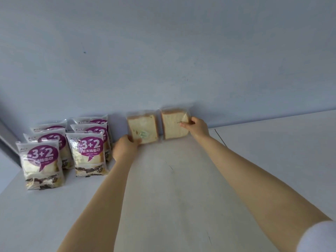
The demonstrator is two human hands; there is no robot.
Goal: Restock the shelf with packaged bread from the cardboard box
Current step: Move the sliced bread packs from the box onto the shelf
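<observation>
Head view: two clear bread packs held upright at the back of the shelf

Six purple-label packs [89, 153] stand in two files on the white shelf [172, 179], and everything else is placed from them. Just beside that block, on its side toward the bare shelf, the nearer clear pack [143, 129] stands on edge against the pale back wall [163, 60]. The farther clear pack [173, 124] stands one place beyond, the two almost touching. The left hand [125, 146] grips the nearer pack at its lower corner on the side facing the purple block, thumb curled onto the front film, the other fingers hidden behind. The right hand [197, 127] pinches the farther pack's outer edge, thumb on the front, fingers behind. The cardboard box is out of view.

Each clear pack is a square slab of sliced white loaf with a tan crust, wrapped in thin glossy film with a crimped top seam. I judge them light, soft and easily crushed, and the film slippery. They are best held by the crust edges or corners with slight pressure, not squeezed across the crumb face. Standing on a narrow edge, they could tip forward once released.
</observation>
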